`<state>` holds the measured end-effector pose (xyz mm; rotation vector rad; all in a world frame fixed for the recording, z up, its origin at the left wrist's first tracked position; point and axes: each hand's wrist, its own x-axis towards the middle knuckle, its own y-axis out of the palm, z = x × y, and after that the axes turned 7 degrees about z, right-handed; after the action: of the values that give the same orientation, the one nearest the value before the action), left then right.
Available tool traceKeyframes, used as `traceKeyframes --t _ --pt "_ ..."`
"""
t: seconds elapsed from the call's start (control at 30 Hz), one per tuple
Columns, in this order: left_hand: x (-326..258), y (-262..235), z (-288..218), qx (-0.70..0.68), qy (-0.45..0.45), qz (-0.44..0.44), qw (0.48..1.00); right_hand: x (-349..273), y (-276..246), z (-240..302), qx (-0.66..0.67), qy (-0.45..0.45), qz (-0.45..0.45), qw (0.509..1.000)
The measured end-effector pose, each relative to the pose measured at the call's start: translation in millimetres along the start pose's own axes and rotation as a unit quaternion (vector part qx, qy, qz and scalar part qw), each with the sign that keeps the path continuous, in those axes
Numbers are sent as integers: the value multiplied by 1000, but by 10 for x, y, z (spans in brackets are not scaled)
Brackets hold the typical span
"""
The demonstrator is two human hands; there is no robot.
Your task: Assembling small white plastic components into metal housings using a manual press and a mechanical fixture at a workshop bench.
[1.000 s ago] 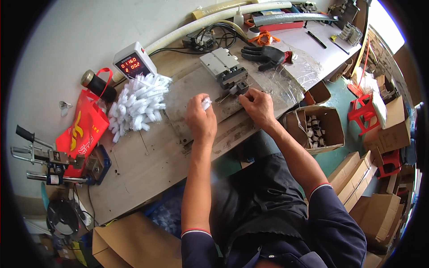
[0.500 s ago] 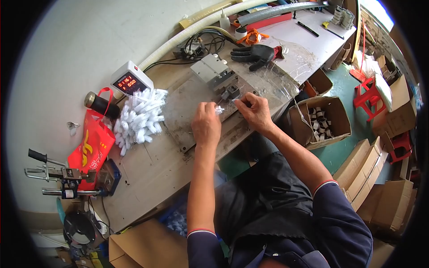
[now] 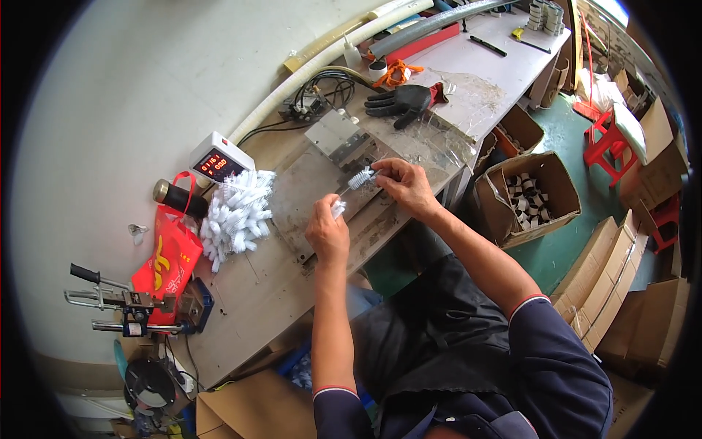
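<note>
A cluttered workshop table (image 3: 241,293) is seen against a pale wall. A small white bristle brush (image 3: 360,178) is pinched by the right hand (image 3: 404,184) above a grey metal plate (image 3: 307,192); another white piece (image 3: 338,209) is pinched by the left hand (image 3: 327,234). The brush is judged light and soft-bristled, best gripped by its wire stem.

Wooden workbench (image 3: 248,293), pale wall (image 3: 146,80), green floor (image 3: 578,139)

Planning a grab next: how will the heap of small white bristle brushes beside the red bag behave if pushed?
The heap of small white bristle brushes probably scatters rather than slides as one, being loosely piled. Each looks light, and the bristles likely give. Being cylindrical, they may roll toward the red bag.
</note>
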<state>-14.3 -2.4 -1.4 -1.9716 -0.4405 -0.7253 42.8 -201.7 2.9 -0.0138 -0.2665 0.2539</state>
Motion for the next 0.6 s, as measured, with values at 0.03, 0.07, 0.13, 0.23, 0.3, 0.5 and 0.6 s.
traceKeyframes --t 0.03,0.07,0.13,0.23,0.3,0.5,0.6 --pt "2 1 -6 2 1 2 1000 5 -13 -3 3 0 -1 1000" --pt "3 2 -10 -7 7 25 1000 13 -25 -2 29 9 14 999" --pt "16 17 -39 -17 13 50 999 19 -66 -32 55 20 27 998" --pt "20 31 -65 -12 50 78 996 17 -105 -72 63 41 57 996" --pt "29 24 -73 -13 65 76 995 18 -103 -80 77 28 60 995" --pt "71 20 -236 -37 66 59 995 16 -121 -55 51 -2 86 995" --pt "39 47 -376 -53 17 91 994 4 -156 -28 95 18 99 990"
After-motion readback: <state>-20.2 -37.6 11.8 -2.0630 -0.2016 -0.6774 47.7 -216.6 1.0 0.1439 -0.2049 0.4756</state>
